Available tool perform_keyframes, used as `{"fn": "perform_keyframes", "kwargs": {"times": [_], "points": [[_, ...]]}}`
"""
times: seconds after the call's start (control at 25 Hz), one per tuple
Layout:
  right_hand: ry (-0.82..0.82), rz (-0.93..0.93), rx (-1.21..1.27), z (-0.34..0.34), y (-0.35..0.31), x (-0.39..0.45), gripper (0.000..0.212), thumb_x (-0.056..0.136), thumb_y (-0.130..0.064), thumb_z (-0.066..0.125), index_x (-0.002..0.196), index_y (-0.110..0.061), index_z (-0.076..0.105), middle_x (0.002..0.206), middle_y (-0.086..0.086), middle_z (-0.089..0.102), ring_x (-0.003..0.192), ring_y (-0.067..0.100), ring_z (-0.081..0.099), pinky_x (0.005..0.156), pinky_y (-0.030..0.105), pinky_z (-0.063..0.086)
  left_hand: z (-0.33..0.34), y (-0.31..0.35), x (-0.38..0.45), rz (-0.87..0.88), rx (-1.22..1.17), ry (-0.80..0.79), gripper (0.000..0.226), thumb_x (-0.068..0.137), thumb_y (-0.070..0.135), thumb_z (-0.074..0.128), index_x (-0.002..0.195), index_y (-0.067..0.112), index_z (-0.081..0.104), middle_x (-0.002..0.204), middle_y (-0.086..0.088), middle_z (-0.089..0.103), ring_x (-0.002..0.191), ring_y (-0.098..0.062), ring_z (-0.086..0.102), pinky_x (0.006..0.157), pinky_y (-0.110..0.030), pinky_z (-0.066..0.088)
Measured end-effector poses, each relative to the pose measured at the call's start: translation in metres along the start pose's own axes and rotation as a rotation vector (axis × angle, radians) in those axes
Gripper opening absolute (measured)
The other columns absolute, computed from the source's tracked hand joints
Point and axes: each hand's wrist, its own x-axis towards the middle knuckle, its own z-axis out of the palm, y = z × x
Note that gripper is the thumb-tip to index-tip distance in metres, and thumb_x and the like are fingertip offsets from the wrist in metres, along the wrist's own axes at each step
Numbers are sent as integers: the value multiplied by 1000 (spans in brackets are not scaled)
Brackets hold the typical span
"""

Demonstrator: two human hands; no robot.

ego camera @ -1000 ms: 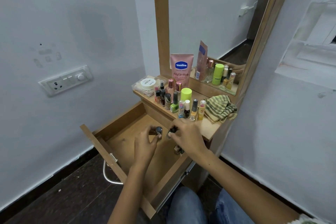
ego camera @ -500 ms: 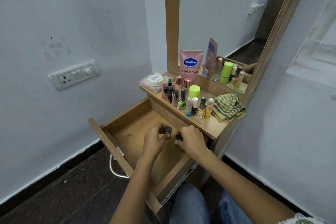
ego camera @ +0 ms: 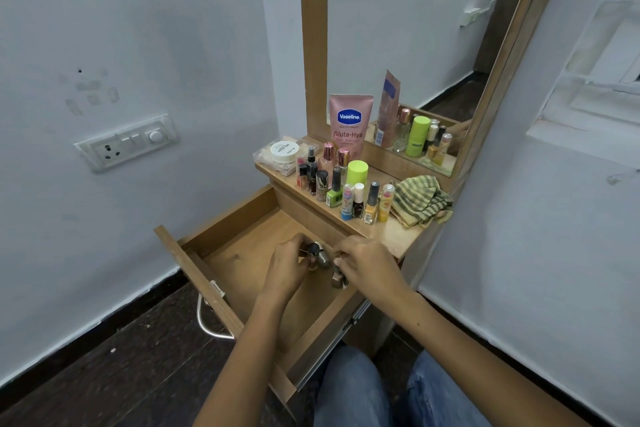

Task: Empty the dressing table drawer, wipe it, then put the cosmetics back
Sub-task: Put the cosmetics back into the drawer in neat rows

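The wooden drawer (ego camera: 221, 253) of the dressing table stands pulled out, with both my hands inside it near its back right corner. My left hand (ego camera: 287, 267) grips small dark bottles (ego camera: 318, 255). My right hand (ego camera: 367, 262) pinches another small bottle (ego camera: 337, 279) beside them. On the tabletop (ego camera: 398, 234) above stand several nail polish bottles and lipsticks (ego camera: 360, 201), a lime-green capped bottle (ego camera: 356, 172), a pink Vaseline tube (ego camera: 349, 123) and a white round jar (ego camera: 284, 151). A green striped cloth (ego camera: 420, 201) lies at the tabletop's right end.
A mirror (ego camera: 398, 45) in a wooden frame rises behind the cosmetics. A switch plate (ego camera: 128, 142) sits on the left wall. The drawer's metal handle (ego camera: 211, 322) sticks out over the dark floor. My knees in blue jeans (ego camera: 349, 388) are below the drawer.
Both hands have sunk a little deeper into the drawer and stayed close together around the small bottles. The camera has shifted so the table sits further right.
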Motion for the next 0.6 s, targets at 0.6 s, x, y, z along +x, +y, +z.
{"fn": "perform_keyframes", "kwargs": {"times": [0.6], "points": [[-609,105,-116,66,-24,90,29,88,-8,60,117,-13,58,106,12,62,95,28,59,73,34,45,-12,-8,-11,-349,-30,350,20,84,3,65,102,12,63,100,-3,66,92,-17,58,78,-28,47]]}}
